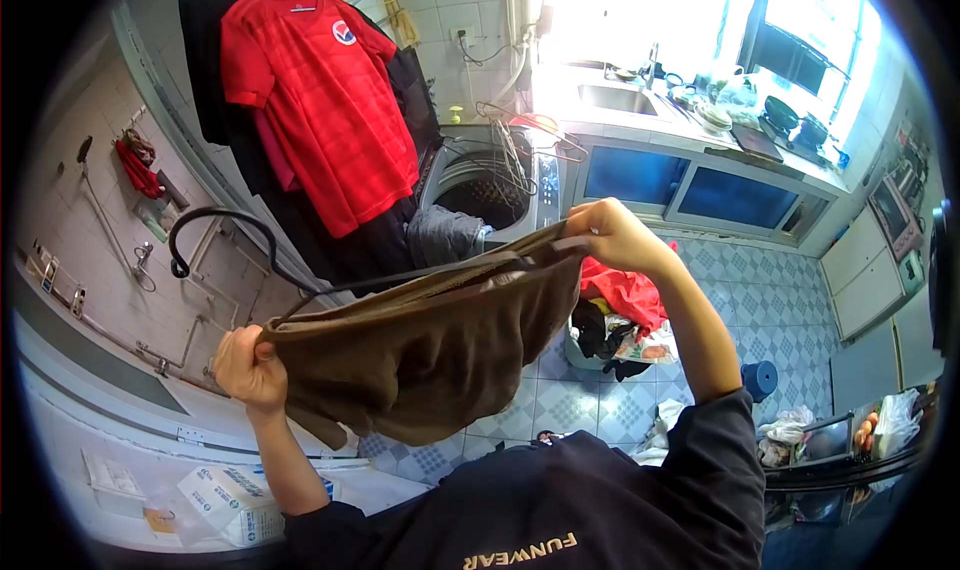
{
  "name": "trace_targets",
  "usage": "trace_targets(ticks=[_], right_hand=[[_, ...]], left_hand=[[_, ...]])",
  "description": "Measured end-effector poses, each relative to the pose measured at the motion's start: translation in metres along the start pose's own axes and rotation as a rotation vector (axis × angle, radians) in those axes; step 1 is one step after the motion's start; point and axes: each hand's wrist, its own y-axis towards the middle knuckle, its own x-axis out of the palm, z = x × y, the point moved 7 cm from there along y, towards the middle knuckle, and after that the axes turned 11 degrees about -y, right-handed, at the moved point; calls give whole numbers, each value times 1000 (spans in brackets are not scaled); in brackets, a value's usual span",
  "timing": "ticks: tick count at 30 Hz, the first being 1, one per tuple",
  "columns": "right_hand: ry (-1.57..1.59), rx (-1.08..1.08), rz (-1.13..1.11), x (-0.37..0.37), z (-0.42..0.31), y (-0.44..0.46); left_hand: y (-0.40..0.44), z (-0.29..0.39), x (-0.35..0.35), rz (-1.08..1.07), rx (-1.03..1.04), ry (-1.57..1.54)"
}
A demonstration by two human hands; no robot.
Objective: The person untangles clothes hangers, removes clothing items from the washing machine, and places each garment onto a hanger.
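Note:
A brown cloth garment [420, 360] is stretched between my two hands, its long open edge uppermost and the rest hanging down in folds. My left hand [250, 368] is closed around the left end of that edge. At the other end, my right hand [605, 232] pinches the edge, held higher. Along the opening lies a thin black bar that runs into a curved black hook [225, 213] above my left hand, like a clothes hanger. Whether either hand also grips the bar is hidden. The garment's exact kind cannot be made out.
A red T-shirt [320, 100] hangs among dark clothes ahead. Behind it stands an open top-loading washing machine [545, 185], with grey cloth over its rim and wire hangers on top. A basket of laundry [590, 355] and a blue stool [760, 380] are on the tiled floor. A sink [620, 98] is beyond.

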Motion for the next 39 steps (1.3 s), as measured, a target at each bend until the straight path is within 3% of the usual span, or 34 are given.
trace_targets(ticks=[5, 9, 12, 14, 16, 18, 20, 22, 24, 25, 26, 28, 29, 31, 34, 36, 38, 39], right_hand=[[-92, -72, 6, -22, -34, -1], [-270, -97, 18, -34, -49, 1], [-438, -70, 93, -57, -61, 14], [-455, -56, 141, -62, -75, 26], [-507, -26, 312, -71, -103, 35], [-299, 51, 202, -45, -123, 38], [-143, -209, 296, -28, -157, 25], [-47, -249, 231, -25, -164, 21], [56, -303, 325, -35, -153, 17], [-36, -234, 371, -44, -145, 12], [-333, -418, 625, -54, -147, 3], [-627, -528, 658, -47, -143, 2], [-622, -542, 653, -42, -135, 1], [-743, -364, 601, -32, -113, 5], [-886, -387, 825, -54, -111, 0], [-981, -405, 916, -75, -107, -6], [-888, -512, 895, -94, -103, -9], [-881, -527, 894, -98, -103, -10]], left_hand=[[-8, -6, -5, 38, 44, 255], [-8, -5, -3, 40, -8, 264], [0, 5, 8, 7, 99, 255], [9, 17, 28, -124, 210, 293], [15, 23, 46, -165, 209, 315], [22, 22, 57, -100, 85, 321], [23, 20, 62, -69, -7, 289], [17, 13, 56, 52, -146, 184], [7, 8, 54, 68, -191, 169], [3, 3, 50, 110, -257, 100], [0, -3, 46, 154, -324, 35], [1, -5, 44, 155, -367, 22], [9, 0, 48, 118, -330, -10], [19, 5, 56, 44, -235, -80], [30, -7, 55, 128, -173, -167], [34, -24, 46, 158, -138, -55], [22, -72, 47, 110, -569, -258], [24, -75, 55, 52, -604, -453]])
